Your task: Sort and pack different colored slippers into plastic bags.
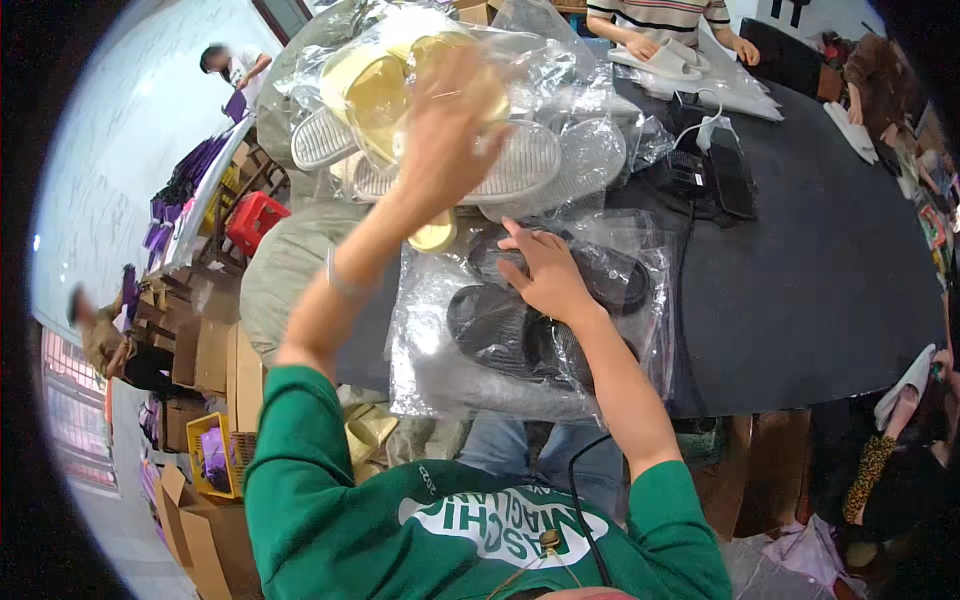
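At the near edge of the dark table (800, 280), the right hand (545, 275) lies palm down on a clear bag (430, 370), fingers spread and pressed flat on the plastic over a pair of black slippers (500, 325) sealed inside. Its forearm runs up from the lower edge and leans left toward the bag, sleeve pushed back to the elbow. The slippers lie side by side, long axes running roughly left to right with a slight tilt down toward the left; which end is the toe cannot be told through the film. Farther from the body, the left hand (445, 135) is raised, back toward the camera, closed on a second clear bag holding a yellow slipper (375, 85); the fingers curl away from view, so their exact grip cannot be told. That forearm rises steeply from the lower left, a thin band at the wrist. Around the raised hand lies a heap of bagged pale slippers (540, 160), ribbed soles up. Across the table, another person's hands (690, 48) rest on a white slipper. Cardboard boxes (200, 350) stand at the left.
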Available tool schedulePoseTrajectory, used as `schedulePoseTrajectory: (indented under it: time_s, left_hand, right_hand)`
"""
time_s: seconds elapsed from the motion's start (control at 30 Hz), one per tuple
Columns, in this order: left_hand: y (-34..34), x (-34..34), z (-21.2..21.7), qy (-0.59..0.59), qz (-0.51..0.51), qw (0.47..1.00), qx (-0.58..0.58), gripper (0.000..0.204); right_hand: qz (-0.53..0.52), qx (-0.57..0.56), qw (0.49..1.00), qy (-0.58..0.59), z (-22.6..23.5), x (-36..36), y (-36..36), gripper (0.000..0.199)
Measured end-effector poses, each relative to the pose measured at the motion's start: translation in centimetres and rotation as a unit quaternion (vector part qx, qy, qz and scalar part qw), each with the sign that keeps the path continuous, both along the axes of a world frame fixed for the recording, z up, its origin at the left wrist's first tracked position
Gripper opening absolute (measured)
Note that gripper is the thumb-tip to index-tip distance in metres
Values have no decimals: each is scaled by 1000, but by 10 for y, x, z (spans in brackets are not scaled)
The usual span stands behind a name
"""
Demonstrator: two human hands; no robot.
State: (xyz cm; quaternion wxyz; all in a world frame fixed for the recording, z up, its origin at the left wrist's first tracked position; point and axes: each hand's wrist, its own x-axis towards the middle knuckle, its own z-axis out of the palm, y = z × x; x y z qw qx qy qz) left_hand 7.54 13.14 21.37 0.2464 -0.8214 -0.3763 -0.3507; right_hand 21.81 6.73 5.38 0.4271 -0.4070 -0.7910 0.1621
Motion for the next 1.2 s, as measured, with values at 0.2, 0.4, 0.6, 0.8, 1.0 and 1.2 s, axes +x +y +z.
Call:
schedulePoseTrajectory:
  time_s: [0.2,0.4,0.6,0.8,1.0,1.2]
  left_hand:
    - [-17,-120,-68,-603,149,784,-14,115]
    - [36,-69,-71,-690,-18,681,-245,140]
    - [151,-48,-43,-516,218,806,-194,127]
    - [174,5,-10,-555,360,706,-253,100]
    - [170,-7,-39,-467,309,774,-295,109]
    - [146,-79,-72,-418,116,829,-352,132]
  right_hand:
    - [16,9,1000,8,-1,-13,2,52]
    - [-2,-1,1000,3,-3,-3,4,50]
    - [7,9,1000,8,-1,-11,2,49]
    - [15,-2,1000,-12,-1,-5,4,51]
    - [16,-6,1000,3,2,-2,2,46]
    - [27,14,999,11,2,-7,1,42]
